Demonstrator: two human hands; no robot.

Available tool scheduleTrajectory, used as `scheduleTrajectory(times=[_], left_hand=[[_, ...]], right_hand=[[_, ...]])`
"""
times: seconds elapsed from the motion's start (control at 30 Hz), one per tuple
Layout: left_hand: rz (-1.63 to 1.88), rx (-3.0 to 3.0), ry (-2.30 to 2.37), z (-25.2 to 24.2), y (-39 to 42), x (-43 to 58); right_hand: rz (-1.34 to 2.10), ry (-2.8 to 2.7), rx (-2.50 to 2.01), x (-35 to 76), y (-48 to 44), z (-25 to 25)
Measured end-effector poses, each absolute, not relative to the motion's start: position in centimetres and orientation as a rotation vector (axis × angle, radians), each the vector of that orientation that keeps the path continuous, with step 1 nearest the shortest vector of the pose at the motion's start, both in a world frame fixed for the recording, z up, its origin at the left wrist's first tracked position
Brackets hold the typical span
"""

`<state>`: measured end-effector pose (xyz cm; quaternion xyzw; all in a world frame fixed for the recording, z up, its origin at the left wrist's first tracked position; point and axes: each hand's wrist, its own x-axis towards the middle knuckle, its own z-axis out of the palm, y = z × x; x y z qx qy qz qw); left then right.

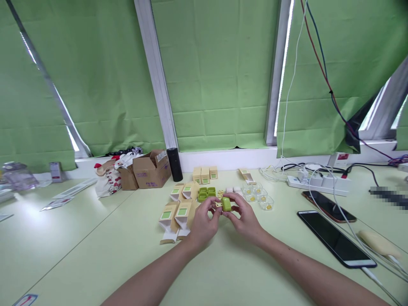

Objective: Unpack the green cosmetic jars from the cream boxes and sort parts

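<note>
A small green case [226, 204] is held just above the pale table [223, 263], at its middle and close to the body, between the left hand [204, 223] and the right hand [245, 219]; the fingers of both hands are curled in narrowly and closed on it, the right hand's from the side and rear, the left hand's at its near end, apparently so that it is steadied from two sides. A cream tab [218, 204] is seen at the left fingertips, touching the case; whether it is pinched or merely attached cannot be told. Supplies are laid out in groups within easy reach, it seems by kind: open cartons [178, 214] are spread to the left; more green cases [206, 194] are set just behind the hands; closed cartons [205, 174] are lined up nearer the window; clear trays [259, 197] with yellow pieces are placed to the right. Farther right, a dark phone [336, 238] is left lying flat on its cable, near a power strip [318, 182]; a cardboard box [151, 170] and a black cylinder [174, 164] are kept at the back.
</note>
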<state>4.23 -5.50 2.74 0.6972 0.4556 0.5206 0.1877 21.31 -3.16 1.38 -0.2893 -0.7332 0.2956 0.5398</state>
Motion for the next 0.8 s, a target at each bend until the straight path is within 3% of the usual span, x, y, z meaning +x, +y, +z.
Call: scheduleTrajectory(times=[0.8], left_hand=[[1.511,1.718,1.128,2.77,-5.55,4.52]], right_hand=[[0.598,-1.807,-0.572,21.63,-3.31,1.11]])
